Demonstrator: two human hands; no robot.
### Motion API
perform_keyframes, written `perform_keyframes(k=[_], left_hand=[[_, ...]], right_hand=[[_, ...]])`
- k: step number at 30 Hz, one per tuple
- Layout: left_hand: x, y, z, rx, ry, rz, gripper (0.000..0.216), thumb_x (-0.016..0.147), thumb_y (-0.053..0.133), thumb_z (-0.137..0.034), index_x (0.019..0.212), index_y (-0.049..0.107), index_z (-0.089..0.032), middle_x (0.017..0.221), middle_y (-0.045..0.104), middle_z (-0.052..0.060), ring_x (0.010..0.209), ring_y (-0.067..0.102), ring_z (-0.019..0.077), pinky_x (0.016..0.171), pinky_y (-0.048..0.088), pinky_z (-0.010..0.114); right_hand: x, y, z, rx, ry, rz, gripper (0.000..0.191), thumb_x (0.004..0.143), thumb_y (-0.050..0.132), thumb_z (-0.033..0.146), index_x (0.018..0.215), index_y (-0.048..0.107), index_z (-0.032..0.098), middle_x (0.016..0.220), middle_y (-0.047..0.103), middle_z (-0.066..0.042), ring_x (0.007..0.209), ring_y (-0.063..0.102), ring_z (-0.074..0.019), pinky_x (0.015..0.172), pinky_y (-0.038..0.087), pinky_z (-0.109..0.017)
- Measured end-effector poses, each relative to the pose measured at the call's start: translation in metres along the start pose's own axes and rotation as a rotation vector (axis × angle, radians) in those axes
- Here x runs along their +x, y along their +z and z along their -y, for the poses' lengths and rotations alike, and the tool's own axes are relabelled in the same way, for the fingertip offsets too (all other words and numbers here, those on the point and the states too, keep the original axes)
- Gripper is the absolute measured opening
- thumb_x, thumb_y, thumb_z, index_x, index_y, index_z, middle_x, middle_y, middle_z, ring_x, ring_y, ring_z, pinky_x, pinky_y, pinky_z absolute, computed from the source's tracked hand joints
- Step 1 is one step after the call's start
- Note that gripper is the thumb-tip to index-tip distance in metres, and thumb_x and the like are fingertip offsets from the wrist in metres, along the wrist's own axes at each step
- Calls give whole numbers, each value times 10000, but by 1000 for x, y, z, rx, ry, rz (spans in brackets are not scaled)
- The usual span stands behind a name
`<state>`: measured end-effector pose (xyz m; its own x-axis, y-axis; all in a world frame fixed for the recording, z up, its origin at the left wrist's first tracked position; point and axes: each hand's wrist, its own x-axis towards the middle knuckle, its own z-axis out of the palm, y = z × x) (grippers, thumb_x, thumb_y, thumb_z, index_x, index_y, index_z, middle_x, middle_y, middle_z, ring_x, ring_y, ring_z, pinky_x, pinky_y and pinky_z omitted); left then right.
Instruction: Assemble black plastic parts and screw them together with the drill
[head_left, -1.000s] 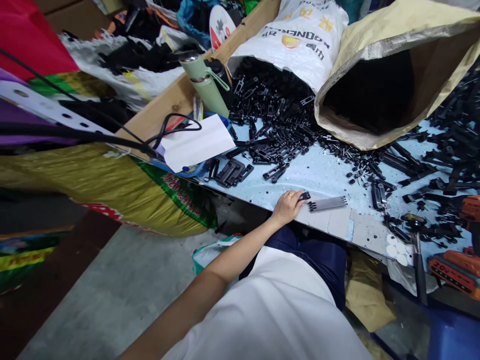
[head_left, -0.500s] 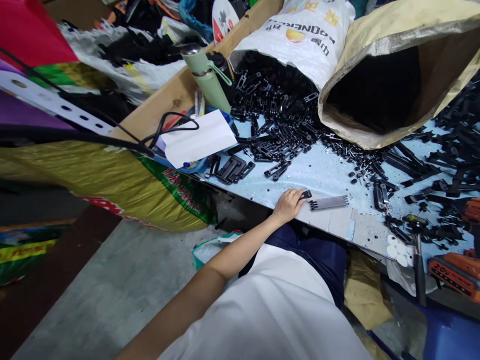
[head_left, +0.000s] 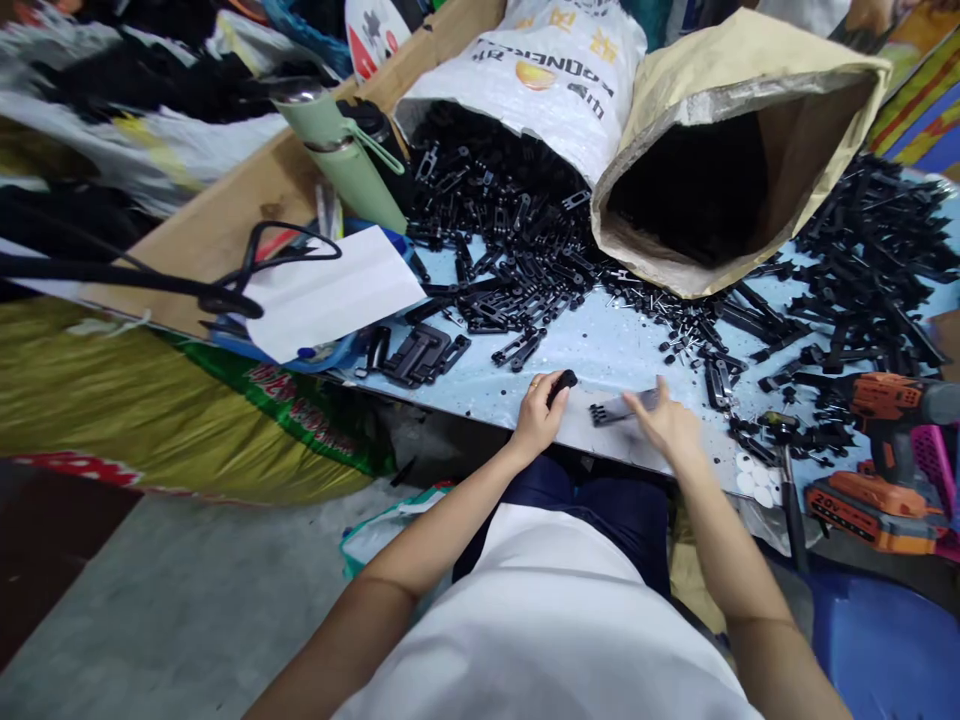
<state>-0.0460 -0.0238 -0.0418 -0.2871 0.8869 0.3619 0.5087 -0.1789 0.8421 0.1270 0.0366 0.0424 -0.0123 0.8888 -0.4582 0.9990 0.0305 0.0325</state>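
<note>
My left hand (head_left: pixel 538 418) is closed around a small black part (head_left: pixel 564 382) at the front edge of the table. To its right, a flat grey bar (head_left: pixel 619 406) with dark prongs at its left end lies low over the grey board (head_left: pixel 585 428). The thumb and forefinger of my right hand (head_left: pixel 673 428) are at the bar's right end, one on either side of it. My other right-hand fingers are curled and partly blurred. Loose black parts (head_left: pixel 517 290) and small pins (head_left: pixel 679 340) are spread just beyond both hands.
A white sack (head_left: pixel 555 70) and an open paper sack (head_left: pixel 847 120) stand behind the parts. A green flask (head_left: pixel 345 160) and white paper (head_left: pixel 330 290) are left. A hammer (head_left: pixel 789 500), white discs (head_left: pixel 757 475) and an orange drill (head_left: pixel 877 460) are right.
My right hand has come into view and reached the right end of the grey bar. My left hand still holds the black part. The camera view has swung to the right.
</note>
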Motion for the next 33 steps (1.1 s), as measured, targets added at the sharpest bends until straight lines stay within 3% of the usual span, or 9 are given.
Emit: perform_keyframes(k=[3,6,10,12,15,21,25,30,33], left_hand=[[3,2,-5,-94,-98,49,303,902,421,-352,1103,553,-168,968,591,81,820,596,161,699,515,291],[4,8,-11,-210,-177,134,327,893,436,-374,1117,559,-171,952,578,67,634,574,99,542,500,223],[5,16,-19,-358,-261,211,372,877,460,-421,1120,576,-165,935,552,59,485,515,46,388,433,171],[5,18,-23,-394,-265,230,385,875,464,-432,1129,578,-168,942,554,62,458,503,36,357,410,163],[7,18,-28,-398,-238,239,380,889,445,-422,1152,574,-180,950,569,60,430,481,25,349,394,161],[11,10,-37,-279,-115,213,340,884,468,-357,1140,599,-175,900,605,52,584,558,86,531,490,214],[14,5,-40,-163,22,198,309,873,488,-297,1120,619,-163,863,629,58,804,592,149,737,504,277],[11,1,-45,-74,47,209,317,884,463,-288,1142,609,-175,873,619,60,802,589,151,749,498,277],[8,5,-52,-41,66,137,332,905,420,-300,1153,601,-173,864,605,67,801,587,151,730,497,267]], right_hand=[[9,3,15,84,57,-81,778,836,383,590,1427,214,113,973,648,-167,963,606,-312,809,450,-422],[24,9,17,266,-147,-130,656,836,421,380,1433,217,203,1054,631,-121,962,606,-275,819,450,-397],[38,23,5,927,-517,43,661,818,359,304,1438,142,228,1020,614,-70,695,613,-162,627,502,-305],[39,30,2,1224,-566,144,630,820,357,370,1414,189,242,953,612,-45,575,570,-128,502,483,-266],[35,34,3,1425,-555,224,568,792,439,481,1307,398,244,927,606,-35,647,586,-128,508,504,-246],[22,31,5,1418,-535,284,611,763,532,560,1288,479,251,823,591,-6,582,562,-99,515,535,-249],[19,27,3,1320,-603,136,589,775,526,551,1282,499,254,927,578,-26,553,530,-75,508,528,-242],[21,17,-7,1009,-821,5,505,815,507,512,1250,539,257,927,555,-34,558,514,-72,530,514,-237],[17,15,-6,930,-872,-85,503,835,487,500,1272,518,253,912,552,-39,566,512,-81,572,518,-254]])
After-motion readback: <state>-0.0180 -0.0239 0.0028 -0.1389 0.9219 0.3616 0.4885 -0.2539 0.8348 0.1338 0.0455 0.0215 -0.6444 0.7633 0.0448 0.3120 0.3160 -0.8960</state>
